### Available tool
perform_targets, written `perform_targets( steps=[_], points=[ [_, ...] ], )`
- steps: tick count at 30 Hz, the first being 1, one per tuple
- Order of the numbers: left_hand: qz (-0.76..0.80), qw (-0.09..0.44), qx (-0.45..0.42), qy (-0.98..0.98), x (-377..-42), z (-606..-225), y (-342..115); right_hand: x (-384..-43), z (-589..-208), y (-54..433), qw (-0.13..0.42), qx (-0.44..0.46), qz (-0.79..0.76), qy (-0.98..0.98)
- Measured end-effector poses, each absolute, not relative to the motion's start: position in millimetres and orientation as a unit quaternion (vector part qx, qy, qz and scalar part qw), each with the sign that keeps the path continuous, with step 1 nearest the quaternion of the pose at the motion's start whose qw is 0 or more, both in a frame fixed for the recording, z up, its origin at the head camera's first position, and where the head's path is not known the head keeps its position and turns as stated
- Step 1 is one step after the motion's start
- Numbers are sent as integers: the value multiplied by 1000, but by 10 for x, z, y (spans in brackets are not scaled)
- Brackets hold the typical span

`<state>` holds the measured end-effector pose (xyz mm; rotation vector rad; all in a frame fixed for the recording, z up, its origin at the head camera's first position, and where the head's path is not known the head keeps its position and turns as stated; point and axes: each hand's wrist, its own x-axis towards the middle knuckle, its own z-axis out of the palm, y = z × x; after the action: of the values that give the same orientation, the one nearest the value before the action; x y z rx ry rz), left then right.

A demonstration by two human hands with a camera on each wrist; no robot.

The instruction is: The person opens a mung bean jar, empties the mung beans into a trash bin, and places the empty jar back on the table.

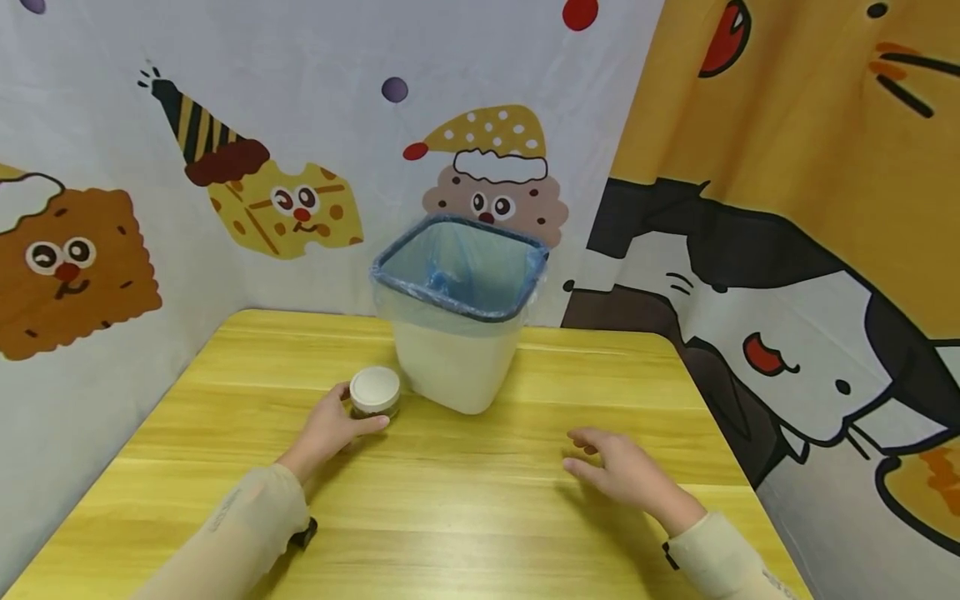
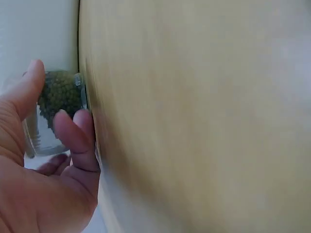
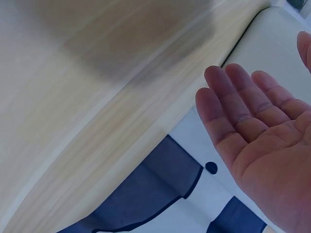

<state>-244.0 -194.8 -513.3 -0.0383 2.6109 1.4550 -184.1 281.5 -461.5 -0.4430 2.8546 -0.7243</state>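
My left hand [image 1: 333, 425] grips a small clear jar [image 1: 375, 406] with a white lid [image 1: 376, 387], thumb on the near side and fingers round the far side. The jar stands on the table just left of a white bin. In the left wrist view, small dark green grains [image 2: 60, 97] show through the jar's wall between thumb and fingers. My right hand [image 1: 618, 467] hovers over the table's right half, holding nothing. In the right wrist view its palm [image 3: 277, 160] faces the camera, with the fingers loosely extended.
The white bin [image 1: 457, 367], lined with a thin blue bag [image 1: 450, 296], stands toward the back middle of the yellow wood-grain table [image 1: 457, 517]. Behind the table hangs a white curtain [image 1: 300, 67] with cartoon figures, with an orange printed one [image 1: 817, 150] at the right.
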Motion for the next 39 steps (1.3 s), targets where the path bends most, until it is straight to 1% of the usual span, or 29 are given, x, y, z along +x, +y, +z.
perform_targets(
  steps=[9, 14, 18, 23, 30, 35, 39],
  points=[
    [526, 54, -9, 848, -2557, -5140, -1796, -1748, -4540, 2701, 75, -163, -232, 956],
    [514, 34, -5, 857, -2518, -5120, -1730, -1668, -4504, 2660, 74, -188, -233, 951],
    [505, 23, 12, 863, -2387, -5065, -1672, -1607, -4485, 2609, 72, -209, -252, 942],
    [517, 1, 50, 855, -2106, -4910, -1496, -1507, -4418, 2476, 75, -227, -298, 924],
    [577, -30, 55, 814, -1732, -4734, -1105, -1433, -4273, 2061, 61, -208, -366, 905],
    [588, -51, 66, 805, -1583, -4673, -877, -1450, -4213, 1723, 31, -177, -421, 889],
    [562, -73, 85, 820, -1502, -4671, -735, -1458, -4222, 1518, -10, -166, -451, 877]
  ],
)
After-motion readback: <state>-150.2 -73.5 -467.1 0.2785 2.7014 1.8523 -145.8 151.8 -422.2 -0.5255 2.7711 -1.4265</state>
